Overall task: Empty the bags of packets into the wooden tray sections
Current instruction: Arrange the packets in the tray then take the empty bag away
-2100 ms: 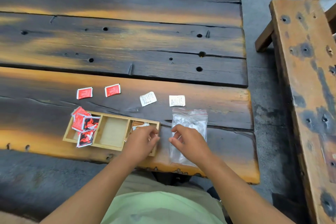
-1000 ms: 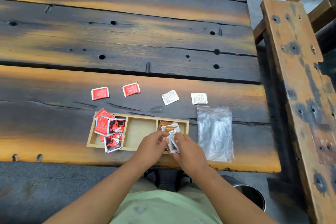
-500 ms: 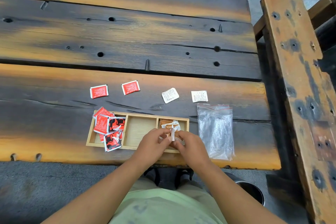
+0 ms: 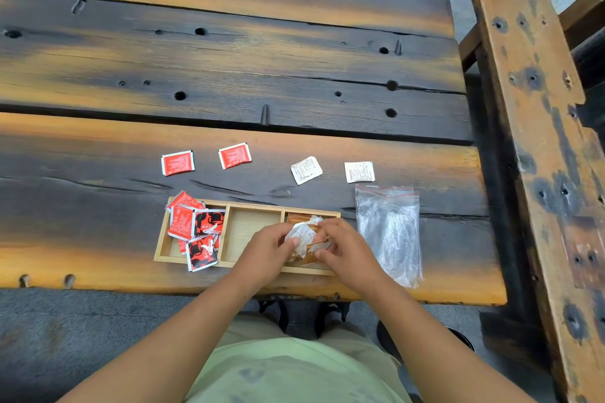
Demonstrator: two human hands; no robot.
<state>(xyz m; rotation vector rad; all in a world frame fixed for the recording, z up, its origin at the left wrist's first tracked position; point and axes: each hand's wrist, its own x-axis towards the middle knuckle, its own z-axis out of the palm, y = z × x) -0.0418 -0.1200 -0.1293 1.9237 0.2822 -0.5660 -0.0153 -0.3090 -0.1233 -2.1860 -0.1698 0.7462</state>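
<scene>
Your left hand [image 4: 265, 247] and right hand [image 4: 347, 250], fingers clamped on packets [image 4: 306, 234], fill the right section of the wooden tray [image 4: 170, 259], lower centre; red packets [image 4: 196, 226] occupy the left, the middle section [image 4: 250, 226] waits.

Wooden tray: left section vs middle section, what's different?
The left section is piled with red and black-and-red packets; the middle section shows bare wood. Packets overhang the left section's rim; none overhang the middle section's. Both are rectangular compartments of one light wooden tray.
</scene>
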